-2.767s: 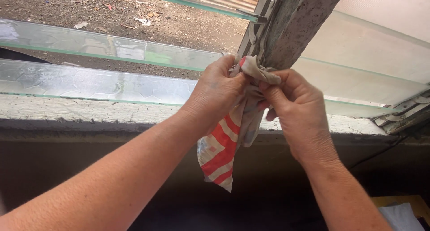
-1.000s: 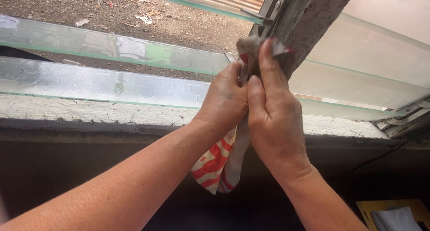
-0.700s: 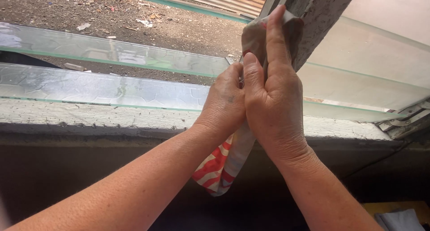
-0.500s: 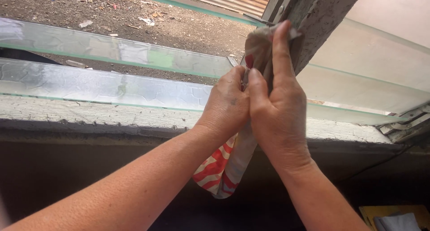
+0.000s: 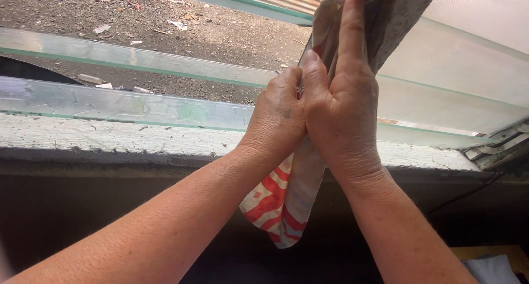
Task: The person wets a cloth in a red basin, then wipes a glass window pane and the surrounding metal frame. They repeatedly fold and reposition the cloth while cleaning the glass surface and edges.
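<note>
A red-and-white striped cloth [image 5: 278,204] hangs down between both hands. My right hand [image 5: 341,105] presses the upper part of the cloth flat against the grey speckled window post [image 5: 399,17], its fingers stretched up along it. My left hand [image 5: 278,116] is shut on the middle of the cloth, just left of the right hand and touching it. The cloth's top end is hidden under the right fingers.
Glass louvre slats [image 5: 121,105] run to the left and frosted ones [image 5: 452,80] to the right of the post. A rough concrete sill [image 5: 110,143] lies below. Littered dirt ground [image 5: 165,19] shows outside. A metal slat bracket [image 5: 496,149] sits at the right.
My right hand has slid the cloth higher up the post, from bunched at slat level to stretched flat near the frame's top. The left hand stays gripping the cloth's middle.
</note>
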